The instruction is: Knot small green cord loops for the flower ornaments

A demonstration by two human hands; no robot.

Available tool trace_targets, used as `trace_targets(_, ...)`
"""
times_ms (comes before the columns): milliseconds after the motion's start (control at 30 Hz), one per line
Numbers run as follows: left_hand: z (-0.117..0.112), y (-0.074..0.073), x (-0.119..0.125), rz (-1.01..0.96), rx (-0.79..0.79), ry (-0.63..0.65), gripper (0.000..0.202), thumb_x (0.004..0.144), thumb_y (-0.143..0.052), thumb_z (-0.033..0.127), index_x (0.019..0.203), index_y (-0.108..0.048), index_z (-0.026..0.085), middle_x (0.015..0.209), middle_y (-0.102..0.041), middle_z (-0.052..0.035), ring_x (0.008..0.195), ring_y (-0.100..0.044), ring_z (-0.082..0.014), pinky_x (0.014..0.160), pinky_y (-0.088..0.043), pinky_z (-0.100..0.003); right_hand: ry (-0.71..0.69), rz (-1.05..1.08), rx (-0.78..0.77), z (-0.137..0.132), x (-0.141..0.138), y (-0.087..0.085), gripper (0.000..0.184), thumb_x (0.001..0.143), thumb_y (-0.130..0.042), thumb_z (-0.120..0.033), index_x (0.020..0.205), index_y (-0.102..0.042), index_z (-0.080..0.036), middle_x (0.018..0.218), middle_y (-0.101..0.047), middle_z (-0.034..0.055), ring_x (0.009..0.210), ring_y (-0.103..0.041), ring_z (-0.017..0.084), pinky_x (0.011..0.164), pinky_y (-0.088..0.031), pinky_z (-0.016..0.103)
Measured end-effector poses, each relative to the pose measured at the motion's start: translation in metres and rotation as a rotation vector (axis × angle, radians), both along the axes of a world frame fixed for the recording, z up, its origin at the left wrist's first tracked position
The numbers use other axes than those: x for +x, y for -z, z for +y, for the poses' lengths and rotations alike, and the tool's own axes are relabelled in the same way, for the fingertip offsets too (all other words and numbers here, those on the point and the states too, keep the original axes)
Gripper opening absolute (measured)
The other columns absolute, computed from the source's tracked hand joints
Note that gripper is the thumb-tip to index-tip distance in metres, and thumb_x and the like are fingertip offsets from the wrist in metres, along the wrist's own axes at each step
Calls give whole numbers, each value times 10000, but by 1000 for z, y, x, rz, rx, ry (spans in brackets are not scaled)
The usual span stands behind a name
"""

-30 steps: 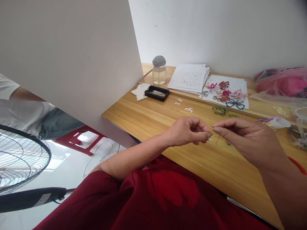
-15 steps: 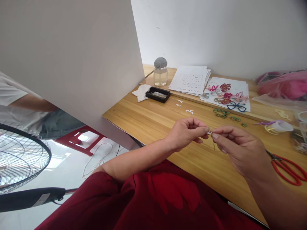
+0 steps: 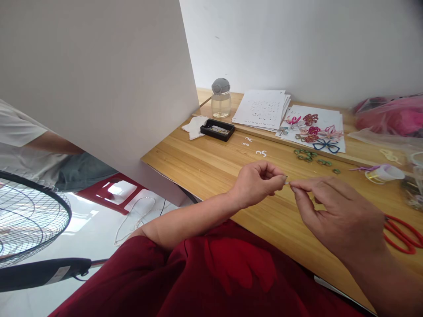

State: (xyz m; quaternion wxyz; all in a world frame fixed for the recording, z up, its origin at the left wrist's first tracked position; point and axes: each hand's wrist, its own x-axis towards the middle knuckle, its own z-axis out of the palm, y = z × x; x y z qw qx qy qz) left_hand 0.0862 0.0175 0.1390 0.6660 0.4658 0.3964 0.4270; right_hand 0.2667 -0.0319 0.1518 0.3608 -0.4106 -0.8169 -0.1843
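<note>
Small pale piece sits at the fingertips of the left hand, raised over the near part of the wooden surface. The left grip is closed, thumb and forefinger pinching the piece. The right hand meets it from the right, thumb and forefinger tips drawn close together; whether that grip also pinches the piece, I cannot tell. Farther off lie white crescent cutouts, with green curled pieces to their right. Red-handled scissors show partly behind the right hand. Beyond, at far left, a black tray stands near a grey-lidded bottle.
</note>
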Motion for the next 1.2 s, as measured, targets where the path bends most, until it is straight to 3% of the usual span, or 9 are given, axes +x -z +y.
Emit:
trace_targets(133, 0, -2, -2, 2, 18, 12, 246, 787, -871, 235, 825, -646, 142, 687, -667, 26, 614, -601, -68, 562, -490, -188, -49, -83, 10, 2, 0, -7, 181, 953, -697, -80, 1088, -708, -200, 947, -791, 86, 855, -753, 250, 740, -528, 375)
trace_targets(267, 2, -1, -6, -81, -13, 65, 352, 742, -923, 350, 812, -646, 144, 678, -675, 14, 657, -645, -89, 581, -481, -196, 18, 61, -100, 0, 1, -7, 89, 981, -694, -150, 1011, -722, -229, 897, -782, 41, 786, -729, 206, 671, -497, 347)
trace_targets(400, 4, 2, -8, -154, -60, 132, 476, 643, -978, 463, 794, -658, 144, 686, -687, 3, 655, -659, -94, 573, -456, -201, 89, 351, -398, 0, 4, -1, 77, 971, -723, -327, 973, -782, -277, 730, -713, -13, 556, -570, 142, 551, -443, 314)
trace_targets(533, 4, 1, -7, -159, -107, 178, 501, 624, -991, 482, 791, -658, 147, 706, -692, 1, 654, -653, -88, 575, -442, -203, 38, 734, -723, 7, 6, 1, 180, 865, -816, -457, 890, -810, -278, 782, -769, 20, 636, -647, 162, 571, -490, 296)
trace_targets(733, 3, 1, -7, -186, -126, 206, 503, 610, -996, 482, 795, -678, 139, 723, -697, -11, 664, -656, -91, 565, -440, -196, -72, 1067, -957, 18, -2, 8, 314, 723, -932, -500, 848, -800, -245, 582, -594, -33, 498, -447, 98, 440, -325, 235)
trace_targets(833, 2, 1, -7, -185, -137, 158, 428, 650, -978, 421, 787, -682, 143, 738, -688, -3, 675, -657, -90, 564, -440, -195, -75, 1068, -912, 16, -7, 15, 251, 745, -918, -435, 847, -790, -246, 552, -573, -48, 486, -457, 100, 445, -336, 235)
trace_targets(967, 1, 3, -7, -169, -150, 93, 378, 684, -951, 396, 795, -685, 152, 762, -682, -1, 713, -664, -104, 566, -436, -203, 67, 752, -573, 6, -11, 19, 79, 902, -796, -335, 935, -814, -266, 688, -712, -8, 553, -554, 128, 525, -436, 287)
trace_targets(1067, 1, 5, -6, -162, -142, 72, 394, 685, -953, 410, 812, -683, 151, 795, -683, 2, 755, -666, -109, 600, -441, -209, 90, 498, -346, 0, -12, 19, 82, 964, -737, -274, 1006, -808, -282, 804, -779, 7, 577, -564, 138, 587, -469, 331)
trace_targets(1200, 2, 8, -5, -175, -134, 68, 456, 658, -979, 433, 849, -677, 151, 789, -681, 15, 747, -666, -104, 639, -462, -223, 32, 344, -222, 0, -10, 20, 120, 988, -707, -215, 1043, -788, -285, 845, -790, 17, 665, -649, 176, 654, -495, 360)
